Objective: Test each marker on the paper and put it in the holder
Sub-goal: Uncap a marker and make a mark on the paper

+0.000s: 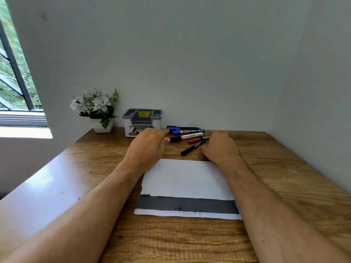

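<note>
Markers (187,134) lie in a loose cluster on the bench (275,168) beyond the paper (186,179), holder (142,121) empty; left hand (147,147) relaxed, fingertips at a cap; right hand (221,147) grip unclear; best isolate one marker before lifting.

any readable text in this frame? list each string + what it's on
"PERMANENT MARKER": barrel of the blue-capped marker; its red brand patch is too blurred.
"WHITE BOARD": barrel of the black-capped white marker; red brand patch unreadable.
Yellow price sticker on the grey holder: seems to read "48.00", small print blurred.
Holder's front label and the thin black pen: unreadable.
</note>
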A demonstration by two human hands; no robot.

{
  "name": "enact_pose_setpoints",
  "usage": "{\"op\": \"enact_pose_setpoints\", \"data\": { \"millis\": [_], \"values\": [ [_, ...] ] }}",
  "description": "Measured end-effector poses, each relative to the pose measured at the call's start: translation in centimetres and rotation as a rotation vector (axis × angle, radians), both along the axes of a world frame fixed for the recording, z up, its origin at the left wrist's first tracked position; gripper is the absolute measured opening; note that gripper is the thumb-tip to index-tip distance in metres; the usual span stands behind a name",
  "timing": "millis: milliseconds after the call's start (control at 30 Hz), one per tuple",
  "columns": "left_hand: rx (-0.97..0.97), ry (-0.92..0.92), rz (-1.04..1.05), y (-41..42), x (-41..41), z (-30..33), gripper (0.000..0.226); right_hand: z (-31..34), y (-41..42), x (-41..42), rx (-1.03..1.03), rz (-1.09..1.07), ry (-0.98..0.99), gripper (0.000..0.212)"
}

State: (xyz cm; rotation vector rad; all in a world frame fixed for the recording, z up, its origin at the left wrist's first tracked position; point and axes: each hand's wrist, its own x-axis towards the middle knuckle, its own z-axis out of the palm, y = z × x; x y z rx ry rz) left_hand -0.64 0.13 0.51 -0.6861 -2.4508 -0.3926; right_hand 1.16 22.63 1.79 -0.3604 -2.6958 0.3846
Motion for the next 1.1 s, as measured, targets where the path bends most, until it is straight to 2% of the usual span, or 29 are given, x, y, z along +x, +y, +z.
{"op": "enact_pose_setpoints", "data": {
  "millis": [100,233,367,500,700,900,1000,1100],
  "values": [
    [0.014,-0.033,0.022,-0.2,0.2,0.3,0.033,-0.1,-0.4,-0.1,-0.016,-0.034,0.005,0.027],
    [0.03,-0.169,0.025,-0.2,0.1,0.5,0.031,-0.2,-0.5,-0.4,-0.069,-0.073,-0.001,0.027],
    [0.065,-0.228,0.044,0.0,-0.6,0.0,0.03,-0.3,-0.1,-0.5,-0.13,-0.126,-0.009,0.032],
    [0.075,-0.255,0.036,0.1,-0.9,-0.5,0.034,-0.3,0.3,-0.5,-0.158,-0.188,-0.034,0.043],
    [0.054,-0.343,0.02,-0.1,-0.5,-0.1,0.049,0.0,0.1,-0.4,-0.186,-0.216,-0.054,0.034],
    [0.038,-0.459,0.055,0.0,-0.6,0.0,0.048,0.2,-0.2,0.0,-0.228,-0.171,-0.044,0.032],
    [0.056,-0.505,0.051,0.0,-0.7,-0.3,0.045,0.6,0.2,-0.1,-0.349,-0.128,0.024,0.021],
    [0.058,-0.505,0.043,0.1,-0.8,-0.4,0.043,1.3,0.4,0.2,-0.641,-0.033,0.142,0.026]
  ]
}}
